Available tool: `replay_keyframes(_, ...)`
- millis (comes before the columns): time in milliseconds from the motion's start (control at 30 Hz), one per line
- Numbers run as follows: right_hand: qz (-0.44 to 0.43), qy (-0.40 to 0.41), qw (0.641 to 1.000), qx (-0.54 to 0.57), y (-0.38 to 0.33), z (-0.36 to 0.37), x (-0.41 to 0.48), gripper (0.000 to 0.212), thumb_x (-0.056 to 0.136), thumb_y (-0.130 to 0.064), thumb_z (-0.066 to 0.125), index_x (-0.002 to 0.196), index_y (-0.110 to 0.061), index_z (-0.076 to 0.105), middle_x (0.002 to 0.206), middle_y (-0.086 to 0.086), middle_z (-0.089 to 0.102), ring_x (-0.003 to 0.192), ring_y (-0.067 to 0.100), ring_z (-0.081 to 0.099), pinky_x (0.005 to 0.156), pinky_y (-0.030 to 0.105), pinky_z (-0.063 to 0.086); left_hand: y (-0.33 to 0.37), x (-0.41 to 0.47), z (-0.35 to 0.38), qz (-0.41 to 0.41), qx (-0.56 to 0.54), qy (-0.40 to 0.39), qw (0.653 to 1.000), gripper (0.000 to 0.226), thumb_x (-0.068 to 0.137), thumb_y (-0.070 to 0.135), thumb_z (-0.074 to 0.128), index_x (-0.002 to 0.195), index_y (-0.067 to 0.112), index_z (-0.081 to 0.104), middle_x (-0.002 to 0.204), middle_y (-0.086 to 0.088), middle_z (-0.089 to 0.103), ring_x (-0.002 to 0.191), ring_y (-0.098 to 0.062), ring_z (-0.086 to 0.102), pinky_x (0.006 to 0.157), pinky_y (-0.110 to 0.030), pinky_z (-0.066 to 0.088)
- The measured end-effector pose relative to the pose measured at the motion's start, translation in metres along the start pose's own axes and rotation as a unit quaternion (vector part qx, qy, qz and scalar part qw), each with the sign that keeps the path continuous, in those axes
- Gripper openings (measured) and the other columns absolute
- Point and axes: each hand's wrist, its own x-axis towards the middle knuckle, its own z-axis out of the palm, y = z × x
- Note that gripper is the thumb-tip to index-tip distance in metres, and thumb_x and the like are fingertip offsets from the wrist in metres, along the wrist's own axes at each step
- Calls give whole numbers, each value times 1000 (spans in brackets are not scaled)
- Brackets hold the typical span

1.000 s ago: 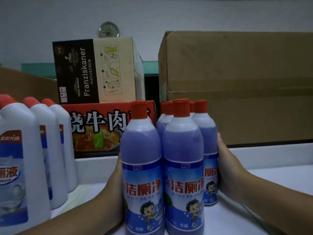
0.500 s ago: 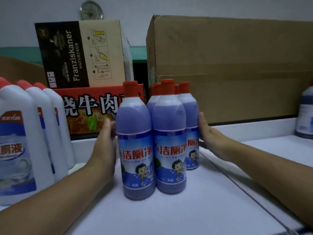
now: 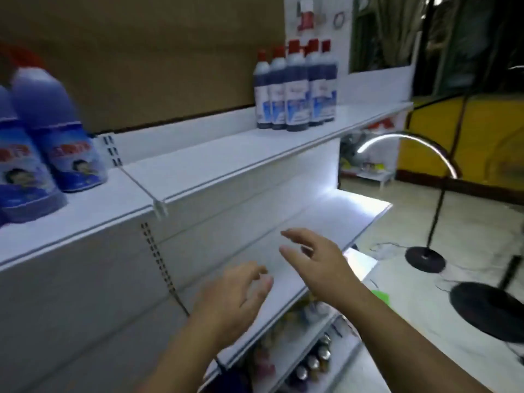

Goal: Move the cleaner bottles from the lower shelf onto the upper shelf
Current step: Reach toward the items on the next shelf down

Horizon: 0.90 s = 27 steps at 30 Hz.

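Note:
Purple cleaner bottles [image 3: 48, 137] with red caps and blue labels stand at the far left of the white upper shelf [image 3: 226, 157]. A second group of several darker cleaner bottles [image 3: 296, 89] stands farther right on the same shelf. My left hand [image 3: 235, 299] and my right hand [image 3: 314, 256] hover in front of the bare lower shelf [image 3: 326, 222], fingers spread and relaxed, holding nothing. Both hands are well below and to the right of the purple bottles.
A big cardboard box [image 3: 141, 52] stands behind the upper shelf. Small cans and goods [image 3: 312, 361] fill a shelf lower down. To the right on the floor stand an arched lamp [image 3: 419, 154] with a black round base [image 3: 424, 258] and another black base [image 3: 487, 307].
My hands let go of the purple bottles on the upper shelf and dropped to the lower shelf. My view swung right and down, so the bottles now sit at the left edge.

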Motion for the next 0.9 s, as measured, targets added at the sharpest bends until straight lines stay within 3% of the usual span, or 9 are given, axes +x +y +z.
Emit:
replay_keyframes(33, 86, -30, 993, -79, 34, -15, -21, 34, 88, -38, 58, 120, -25, 59, 124, -2, 62, 115, 15, 56, 92, 25, 42, 13, -2, 31, 1, 29, -95, 995, 79, 74, 80, 11, 116, 30, 55, 114, 10, 57, 111, -15, 54, 92, -31, 43)
replay_keyframes(100, 250, -92, 944, -196, 92, -47, -67, 45, 88, -44, 53, 126, -20, 54, 131, 5, 58, 118, 23, 54, 90, 29, 42, 45, 3, 82, -48, 91, -286, 953, 84, 75, 81, 8, 118, 28, 56, 125, -3, 57, 122, -28, 49, 101, -40, 38)
replay_keyframes(167, 344, -100, 904, -234, 134, -76, -113, 51, 89, -47, 49, 129, -16, 51, 135, 6, 54, 121, 24, 51, 92, 30, 42, 72, 9, 121, -62, 52, -340, 937, 68, 89, 68, 18, 127, 26, 54, 136, -6, 52, 127, -28, 46, 107, -39, 33)
replay_keyframes(333, 463, -24, 846, -264, 196, -148, -176, 60, 89, -51, 45, 137, -14, 42, 140, 4, 49, 124, 22, 49, 96, 32, 44, 136, 27, 164, 12, 38, -352, 935, 57, 89, 60, 40, 131, 22, 49, 135, -2, 55, 124, -23, 50, 103, -34, 38)
replay_keyframes(467, 469, 40, 845, -255, 218, -185, -166, 60, 90, -49, 46, 139, -15, 40, 142, 3, 47, 125, 22, 48, 95, 32, 43, 173, 59, 173, 44, 38, -342, 938, 62, 90, 54, 46, 143, 23, 36, 147, -7, 42, 133, -23, 41, 106, -30, 31)
replay_keyframes(667, 495, 30, 827, -264, 236, -220, -137, 62, 89, -51, 47, 140, -16, 41, 144, 2, 45, 127, 20, 46, 97, 29, 40, 186, 111, 186, 62, 37, -362, 929, 60, 94, 50, 42, 147, 25, 28, 153, -6, 31, 139, -25, 31, 106, -32, 31)
replay_keyframes(800, 500, 88, 818, -271, 249, -257, -116, 59, 88, -50, 48, 137, -16, 44, 141, 3, 49, 124, 20, 49, 95, 29, 41, 204, 154, 208, 82, 31, -335, 938, 60, 93, 52, 42, 145, 24, 31, 147, -4, 41, 131, -21, 43, 100, -28, 35)
replay_keyframes(900, 495, 87, 823, -266, 265, -276, -102, 58, 88, -50, 49, 135, -17, 46, 140, 2, 50, 123, 19, 50, 94, 29, 41, 225, 172, 226, 76, 39, -355, 931, 62, 92, 54, 42, 146, 25, 30, 146, -6, 42, 130, -21, 44, 99, -29, 36)
